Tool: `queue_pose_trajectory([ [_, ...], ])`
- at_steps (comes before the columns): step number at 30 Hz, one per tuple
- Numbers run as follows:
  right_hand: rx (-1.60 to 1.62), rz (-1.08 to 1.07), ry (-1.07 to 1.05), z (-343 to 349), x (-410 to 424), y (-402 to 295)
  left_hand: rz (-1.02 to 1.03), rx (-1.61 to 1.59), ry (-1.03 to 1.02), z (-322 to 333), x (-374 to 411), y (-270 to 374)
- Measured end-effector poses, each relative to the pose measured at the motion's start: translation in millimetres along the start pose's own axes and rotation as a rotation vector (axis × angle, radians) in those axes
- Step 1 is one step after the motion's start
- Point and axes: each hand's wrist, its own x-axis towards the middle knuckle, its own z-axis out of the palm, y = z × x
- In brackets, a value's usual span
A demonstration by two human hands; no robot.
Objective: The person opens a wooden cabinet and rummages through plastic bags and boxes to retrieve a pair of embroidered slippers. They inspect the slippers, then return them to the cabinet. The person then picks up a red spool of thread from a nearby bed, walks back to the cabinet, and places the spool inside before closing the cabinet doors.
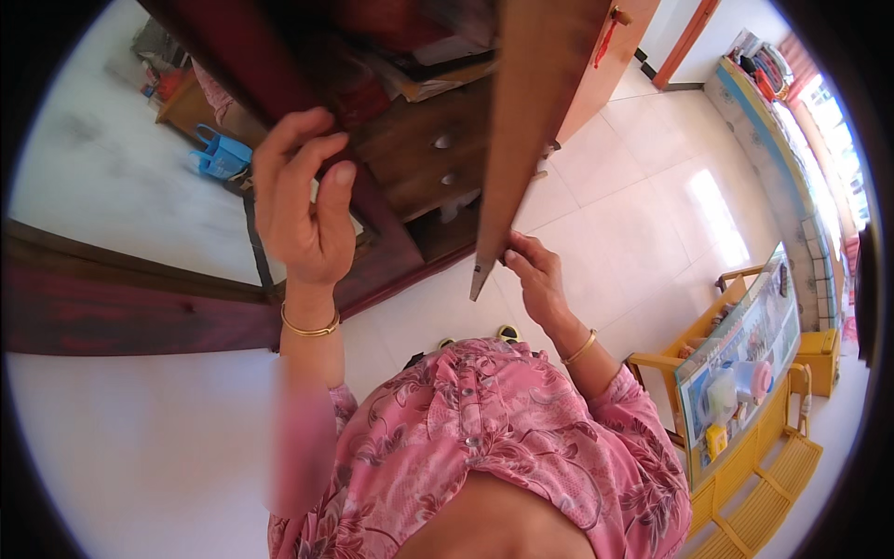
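Before me stands a dark red wooden cabinet (380,258), with its brown door (513,133) swung open and seen nearly edge-on. My right hand (538,276) grips the door low on its outer side; the exact grip is partly hidden. Raised by the cabinet's left frame, my left hand (304,202) has loosely bent, parted fingers and holds nothing visible. Whether it touches the frame I cannot tell. Inside are papers or envelopes (443,87) on a shelf. Below them are drawers (412,157) with round metal knobs, and a whitish item (459,208) lies in a low compartment.
A pane (140,189) on the left, possibly mirrored, shows a blue bag (223,155). At right, a glass-topped table (740,349) bears a pink-and-white container (752,379) beside a yellow slatted bench (768,482). An orange-brown room door (601,77) stands behind the cabinet door.
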Motion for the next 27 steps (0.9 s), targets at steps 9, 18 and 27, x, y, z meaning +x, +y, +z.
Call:
queue_pose_trajectory([
  [9, 0.2, 0.109, -0.04, 92, 64, 12, 0.504, 0.269, -0.192, 13, 54, 0],
  [18, 0.054, 0.052, -0.145, 113, 125, 13, 0.424, 0.453, -0.227, 56, 87, -63],
  [27, -0.102, -0.072, -0.177, 120, 157, 33, 0.312, 0.03, 0.202, 113, 87, -102],
])
